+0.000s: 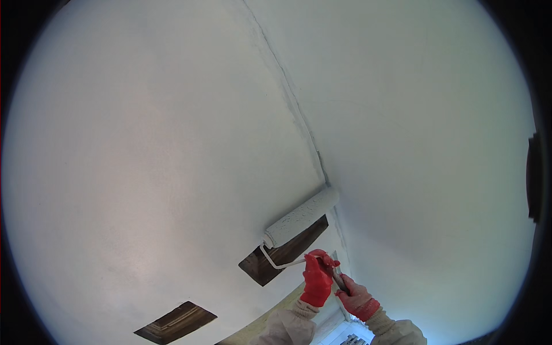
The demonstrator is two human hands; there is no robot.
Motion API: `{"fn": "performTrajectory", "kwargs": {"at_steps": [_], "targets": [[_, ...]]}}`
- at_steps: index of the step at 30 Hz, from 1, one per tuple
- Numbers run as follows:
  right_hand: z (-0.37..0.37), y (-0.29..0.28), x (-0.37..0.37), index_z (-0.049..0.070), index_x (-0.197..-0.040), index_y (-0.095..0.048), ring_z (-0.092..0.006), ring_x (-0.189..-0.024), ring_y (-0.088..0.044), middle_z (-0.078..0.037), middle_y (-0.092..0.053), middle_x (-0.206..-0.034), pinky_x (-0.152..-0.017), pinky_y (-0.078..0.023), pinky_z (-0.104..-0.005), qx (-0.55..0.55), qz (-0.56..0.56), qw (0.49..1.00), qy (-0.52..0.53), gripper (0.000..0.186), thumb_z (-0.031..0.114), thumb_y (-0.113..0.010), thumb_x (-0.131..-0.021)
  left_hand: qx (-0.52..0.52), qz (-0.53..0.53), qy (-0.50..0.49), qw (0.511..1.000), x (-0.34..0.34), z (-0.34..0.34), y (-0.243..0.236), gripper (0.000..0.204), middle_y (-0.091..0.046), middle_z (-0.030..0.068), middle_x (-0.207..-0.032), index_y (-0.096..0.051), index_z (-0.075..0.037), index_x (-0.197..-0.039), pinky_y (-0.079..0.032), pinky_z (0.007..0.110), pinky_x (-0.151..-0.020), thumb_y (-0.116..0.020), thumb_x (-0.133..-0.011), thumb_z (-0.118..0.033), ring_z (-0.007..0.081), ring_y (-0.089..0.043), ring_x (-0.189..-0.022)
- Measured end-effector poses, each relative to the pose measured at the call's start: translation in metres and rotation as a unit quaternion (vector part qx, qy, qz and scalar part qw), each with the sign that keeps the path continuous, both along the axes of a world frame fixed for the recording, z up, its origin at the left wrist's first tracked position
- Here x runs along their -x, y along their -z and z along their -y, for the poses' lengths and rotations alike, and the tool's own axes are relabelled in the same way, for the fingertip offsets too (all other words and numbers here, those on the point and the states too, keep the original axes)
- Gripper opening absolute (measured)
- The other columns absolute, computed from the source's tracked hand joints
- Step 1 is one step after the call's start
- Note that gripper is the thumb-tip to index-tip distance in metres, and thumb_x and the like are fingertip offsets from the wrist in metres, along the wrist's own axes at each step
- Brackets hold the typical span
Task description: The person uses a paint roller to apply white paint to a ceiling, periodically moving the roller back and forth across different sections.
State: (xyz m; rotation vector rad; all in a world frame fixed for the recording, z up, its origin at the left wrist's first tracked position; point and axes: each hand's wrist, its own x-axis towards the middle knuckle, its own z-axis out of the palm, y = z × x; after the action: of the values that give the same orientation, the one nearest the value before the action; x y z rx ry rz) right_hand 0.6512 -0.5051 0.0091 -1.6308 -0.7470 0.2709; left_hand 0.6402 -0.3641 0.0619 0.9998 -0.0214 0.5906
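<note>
A dark brown, four-sided panel with paler streaks shows at the lower left of the frame. A second dark brown panel, partly covered, lies just below centre. A yellowish band curves up from the bottom edge. Blurred grey pieces show at bottom centre-right; a dark upright shape stands at the right rim.

No legible writing

Checking the view for lettering. I am finding no readable text, label, brand, number or sign on any surface here, so I am recording no wording and no markings from where I am working.
</note>
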Motion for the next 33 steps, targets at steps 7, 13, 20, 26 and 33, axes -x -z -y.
{"fn": "performTrajectory", "kwargs": {"at_steps": [7,13,20,26,33], "targets": [[-0.005,0.003,-0.02,0.004,-0.135,-0.043,-0.0344,-0.088,-0.064,-0.022,-0.064,-0.098,-0.078,-0.05,-0.0366,0.002,0.022,1.0,-0.013,0.056,0.021,-0.062,-0.086,0.024,-0.005,-0.105,0.994,-0.024,0.004,0.002,0.045,-0.042,0.0001,-0.071,-0.048,-0.011,-0.088,-0.047,0.038,-0.072,-0.04,-0.095,-0.055,0.0148,-0.045,-0.065],[-0.002,0.006,-0.031,0.011,-0.134,-0.046,-0.0368,-0.077,-0.062,-0.019,-0.062,-0.089,-0.07,-0.05,-0.0406,0.031,0.162,0.986,-0.001,0.052,0.017,-0.061,-0.085,0.036,-0.006,-0.132,0.991,-0.03,0.005,0.011,0.045,-0.042,0.0003,-0.07,-0.049,-0.011,-0.088,-0.048,0.038,-0.075,-0.04,-0.095,-0.055,0.0155,-0.046,-0.064],[-0.007,-0.024,-0.043,0.007,-0.13,-0.049,-0.0369,-0.074,-0.063,-0.02,-0.062,-0.083,-0.066,-0.05,-0.0402,0.015,0.196,0.98,-0.017,0.046,0.009,-0.055,-0.085,-0.031,-0.017,-0.11,0.993,-0.02,-0.008,-0.011,0.037,-0.061,0.0096,-0.099,-0.047,-0.004,-0.117,-0.047,0.039,-0.091,-0.038,-0.101,-0.035,0.0232,-0.06,-0.096],[-0.016,-0.073,-0.053,0.007,-0.139,-0.041,-0.032,-0.098,-0.064,-0.023,-0.061,-0.113,-0.08,-0.052,-0.0333,-0.034,0.209,0.975,-0.061,0.052,0.0,-0.051,-0.088,-0.276,-0.054,-0.112,0.953,0.012,-0.041,-0.037,0.047,-0.054,0.0171,-0.127,-0.032,-0.001,-0.139,-0.04,0.037,-0.102,-0.049,-0.097,-0.015,0.0253,-0.054,-0.116],[-0.044,-0.197,-0.065,0.006,-0.128,-0.051,-0.0335,-0.074,-0.065,-0.022,-0.063,-0.083,-0.067,-0.05,-0.0346,-0.141,0.241,0.96,0.019,0.042,0.008,-0.054,-0.086,-0.398,0.018,-0.064,0.915,0.077,-0.034,-0.118,0.052,-0.046,0.0117,-0.135,-0.028,-0.004,-0.144,-0.037,0.034,-0.102,-0.048,-0.097,-0.007,0.02,-0.045,-0.124]]}}
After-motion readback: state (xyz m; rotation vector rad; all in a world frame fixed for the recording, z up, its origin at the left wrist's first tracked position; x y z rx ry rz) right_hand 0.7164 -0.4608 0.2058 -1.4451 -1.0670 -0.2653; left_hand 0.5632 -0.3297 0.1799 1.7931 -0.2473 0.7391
